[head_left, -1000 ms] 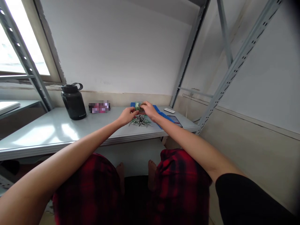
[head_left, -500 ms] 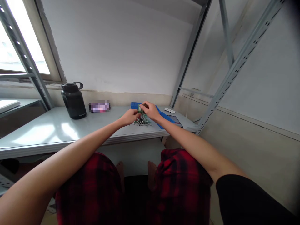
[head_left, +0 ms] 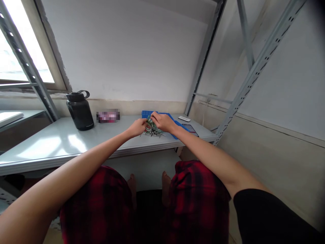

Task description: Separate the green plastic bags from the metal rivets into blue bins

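Note:
A small green-and-clear bag (head_left: 149,119) is held between my two hands, above a pile of metal screws or similar pieces (head_left: 153,131) on the grey table. My left hand (head_left: 138,127) pinches its left side with the fingers closed. On the other side, my right hand (head_left: 161,121) is bent over it, thumb and fingers together at its upper right. What lies inside the bag is too small to make out. Blue trays (head_left: 146,114) stand behind my hands and beside my right wrist.
On the grey table (head_left: 106,135) stand a black bottle (head_left: 80,112) at the left and a blurred pink item (head_left: 108,116). A white object (head_left: 184,119) and a phone-like slab (head_left: 191,129) lie at the right. Metal shelf posts (head_left: 206,57) rise behind.
My left hand has shifted slightly left and down, and my right hand has turned a little over the bag. The bag has tilted to the left.

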Motion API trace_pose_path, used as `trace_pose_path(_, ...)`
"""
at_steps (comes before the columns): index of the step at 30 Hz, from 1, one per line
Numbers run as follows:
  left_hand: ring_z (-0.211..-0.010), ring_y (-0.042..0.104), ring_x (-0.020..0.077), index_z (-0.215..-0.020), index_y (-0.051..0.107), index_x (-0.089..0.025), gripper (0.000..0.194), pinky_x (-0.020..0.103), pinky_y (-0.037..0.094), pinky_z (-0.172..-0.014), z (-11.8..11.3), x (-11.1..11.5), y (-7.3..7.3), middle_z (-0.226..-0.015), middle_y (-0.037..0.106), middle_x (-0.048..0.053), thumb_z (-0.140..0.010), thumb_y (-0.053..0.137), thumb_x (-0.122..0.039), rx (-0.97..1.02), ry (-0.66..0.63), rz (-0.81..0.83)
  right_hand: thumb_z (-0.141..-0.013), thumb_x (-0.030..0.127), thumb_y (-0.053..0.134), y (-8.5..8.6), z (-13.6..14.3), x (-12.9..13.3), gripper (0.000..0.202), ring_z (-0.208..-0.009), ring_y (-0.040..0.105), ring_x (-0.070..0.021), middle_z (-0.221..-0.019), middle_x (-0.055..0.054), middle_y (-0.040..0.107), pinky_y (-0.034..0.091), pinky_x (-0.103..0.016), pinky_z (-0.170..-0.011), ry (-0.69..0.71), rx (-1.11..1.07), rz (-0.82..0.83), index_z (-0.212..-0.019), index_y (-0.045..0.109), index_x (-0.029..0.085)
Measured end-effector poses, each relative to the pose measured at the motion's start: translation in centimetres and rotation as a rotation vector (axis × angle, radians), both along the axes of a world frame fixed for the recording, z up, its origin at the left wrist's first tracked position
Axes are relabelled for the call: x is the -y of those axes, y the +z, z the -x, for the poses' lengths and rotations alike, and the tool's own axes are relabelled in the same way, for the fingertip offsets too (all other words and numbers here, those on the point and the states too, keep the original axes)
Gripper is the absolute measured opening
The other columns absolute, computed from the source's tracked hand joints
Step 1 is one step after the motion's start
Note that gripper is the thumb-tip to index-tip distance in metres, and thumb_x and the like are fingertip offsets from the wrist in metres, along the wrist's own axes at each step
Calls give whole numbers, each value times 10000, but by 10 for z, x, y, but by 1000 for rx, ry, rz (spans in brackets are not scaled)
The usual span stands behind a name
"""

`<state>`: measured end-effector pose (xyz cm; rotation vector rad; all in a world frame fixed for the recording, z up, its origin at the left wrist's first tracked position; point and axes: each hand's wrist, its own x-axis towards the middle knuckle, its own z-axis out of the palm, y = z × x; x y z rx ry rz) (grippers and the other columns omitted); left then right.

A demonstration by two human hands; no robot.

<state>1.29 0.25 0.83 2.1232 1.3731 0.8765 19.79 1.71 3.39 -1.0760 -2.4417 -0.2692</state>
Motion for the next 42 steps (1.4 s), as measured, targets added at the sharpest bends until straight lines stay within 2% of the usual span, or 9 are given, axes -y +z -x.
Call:
trace_pose_path(17,-712,686,199,-868,626,-163,208,294,518,-691,2,5,1,-893,735,72,-849,427,-221,-29,-27,-24,-1038,328,294,-2,-6,-4,327,-726,609,-209,-871,-97,704,269,-272,-609,31,168,-85,-1143,536,137)
trace_pose_path(42,-699,684,190,-855,616,-167,190,287,518,-674,4,5,0,-900,737,66,-822,439,-227,-16,-55,0,-1034,331,307,-6,-7,-8,295,-688,603,-197,-817,-78,696,251,-266,-596,64,153,-99,-1100,534,155)
